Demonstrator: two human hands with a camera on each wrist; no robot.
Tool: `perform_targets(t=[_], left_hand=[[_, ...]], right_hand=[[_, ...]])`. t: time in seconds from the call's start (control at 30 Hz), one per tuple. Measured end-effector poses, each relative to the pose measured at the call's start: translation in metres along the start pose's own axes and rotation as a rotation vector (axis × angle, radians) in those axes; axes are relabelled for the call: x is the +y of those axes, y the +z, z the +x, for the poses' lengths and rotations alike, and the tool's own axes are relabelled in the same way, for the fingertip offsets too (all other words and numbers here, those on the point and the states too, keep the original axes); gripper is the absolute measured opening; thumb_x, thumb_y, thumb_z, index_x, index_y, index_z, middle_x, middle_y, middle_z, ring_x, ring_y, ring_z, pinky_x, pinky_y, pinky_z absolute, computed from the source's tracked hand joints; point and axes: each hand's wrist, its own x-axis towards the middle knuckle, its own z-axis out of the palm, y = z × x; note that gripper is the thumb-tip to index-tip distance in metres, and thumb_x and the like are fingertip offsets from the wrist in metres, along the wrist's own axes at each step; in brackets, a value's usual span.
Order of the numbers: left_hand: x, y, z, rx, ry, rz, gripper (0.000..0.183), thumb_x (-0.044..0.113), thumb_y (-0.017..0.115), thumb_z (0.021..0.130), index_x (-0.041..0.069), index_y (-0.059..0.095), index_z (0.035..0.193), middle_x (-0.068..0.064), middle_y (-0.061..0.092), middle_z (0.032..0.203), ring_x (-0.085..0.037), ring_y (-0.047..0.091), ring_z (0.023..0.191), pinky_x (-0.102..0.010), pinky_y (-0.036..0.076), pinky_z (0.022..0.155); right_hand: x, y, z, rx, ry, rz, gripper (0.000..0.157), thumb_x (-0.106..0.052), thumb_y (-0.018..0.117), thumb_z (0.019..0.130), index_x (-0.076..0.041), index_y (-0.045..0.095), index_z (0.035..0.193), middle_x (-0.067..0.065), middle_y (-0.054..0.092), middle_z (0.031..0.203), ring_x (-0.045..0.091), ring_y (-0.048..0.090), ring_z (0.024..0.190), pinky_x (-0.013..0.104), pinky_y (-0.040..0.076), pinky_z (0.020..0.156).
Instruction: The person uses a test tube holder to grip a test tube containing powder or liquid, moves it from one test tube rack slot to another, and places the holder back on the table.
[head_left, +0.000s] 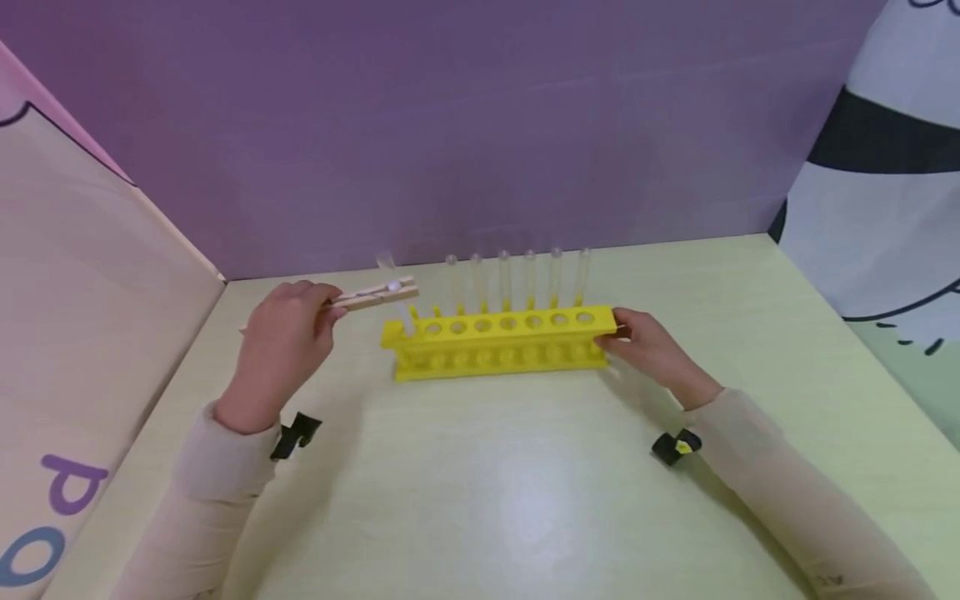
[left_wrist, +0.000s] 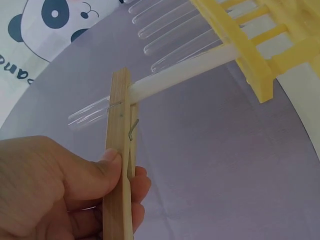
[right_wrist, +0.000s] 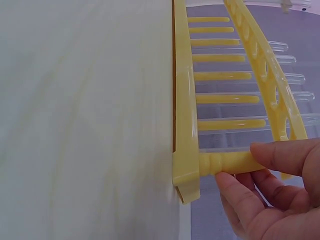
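My left hand [head_left: 285, 350] grips a wooden test tube clamp [left_wrist: 118, 150] by its handles. The clamp's jaws close around a clear test tube [left_wrist: 182, 72] with white contents in its lower part; its top part looks empty. In the head view the tube tilts slightly, its lower end at the leftmost hole of a yellow test tube rack [head_left: 498, 329]. How deep it sits in the hole I cannot tell. My right hand [right_wrist: 280, 185] pinches the rack's right end post between thumb and fingers.
Several empty clear test tubes [head_left: 530, 279] stand upside down over yellow pegs along the rack's back. The rack stands on a pale table [head_left: 480, 467] in front of a purple wall panel [head_left: 480, 125]. A printed white panel [head_left: 97, 333] rises at the left.
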Motion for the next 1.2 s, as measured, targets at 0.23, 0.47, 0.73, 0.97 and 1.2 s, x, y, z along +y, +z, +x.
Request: perform_targets(t=[0.23, 0.47, 0.73, 0.97, 1.2], left_hand=[[0.001, -0.005, 0.002, 0.018, 0.017, -0.01, 0.015, 0.0, 0.067, 0.084, -0.008, 0.066, 0.096, -0.019, 0.065, 0.081, -0.033, 0.054, 0.07, -0.044, 0.045, 0.063], [0.005, -0.01, 0.007, 0.023, 0.015, -0.02, 0.016, 0.0, 0.067, 0.084, -0.008, 0.066, 0.097, -0.021, 0.066, 0.085, -0.035, 0.056, 0.073, -0.046, 0.045, 0.066], [0.009, -0.009, 0.012, 0.013, 0.013, -0.022, 0.015, 0.002, 0.066, 0.085, -0.007, 0.066, 0.097, -0.019, 0.065, 0.082, -0.033, 0.055, 0.071, -0.044, 0.044, 0.064], [0.009, -0.005, 0.013, 0.012, 0.021, -0.03, 0.015, 0.002, 0.067, 0.084, -0.007, 0.066, 0.097, -0.019, 0.066, 0.083, -0.032, 0.055, 0.071, -0.044, 0.045, 0.064], [0.011, -0.003, 0.012, -0.006, 0.008, -0.036, 0.016, 0.002, 0.066, 0.085, -0.007, 0.066, 0.097, -0.019, 0.066, 0.083, -0.032, 0.054, 0.07, -0.043, 0.045, 0.064]], right_hand=[[-0.003, -0.001, 0.001, -0.008, 0.013, -0.006, 0.035, -0.004, 0.056, 0.092, 0.009, 0.05, 0.124, 0.025, 0.055, 0.123, 0.037, 0.055, 0.109, 0.04, 0.048, 0.09], [-0.005, -0.003, 0.0, -0.009, 0.02, 0.004, 0.036, -0.005, 0.057, 0.093, 0.01, 0.05, 0.124, 0.026, 0.054, 0.123, 0.039, 0.054, 0.111, 0.043, 0.048, 0.091], [-0.001, -0.001, 0.001, -0.005, 0.013, 0.011, 0.035, -0.004, 0.056, 0.093, 0.01, 0.05, 0.124, 0.026, 0.055, 0.122, 0.037, 0.054, 0.11, 0.037, 0.049, 0.09], [0.0, 0.0, 0.0, -0.004, 0.017, 0.022, 0.035, -0.003, 0.057, 0.092, 0.01, 0.05, 0.124, 0.026, 0.055, 0.122, 0.037, 0.054, 0.11, 0.038, 0.048, 0.091], [-0.001, 0.0, -0.002, -0.001, 0.009, 0.027, 0.035, -0.003, 0.057, 0.092, 0.01, 0.051, 0.123, 0.026, 0.055, 0.121, 0.037, 0.055, 0.109, 0.029, 0.049, 0.088]])
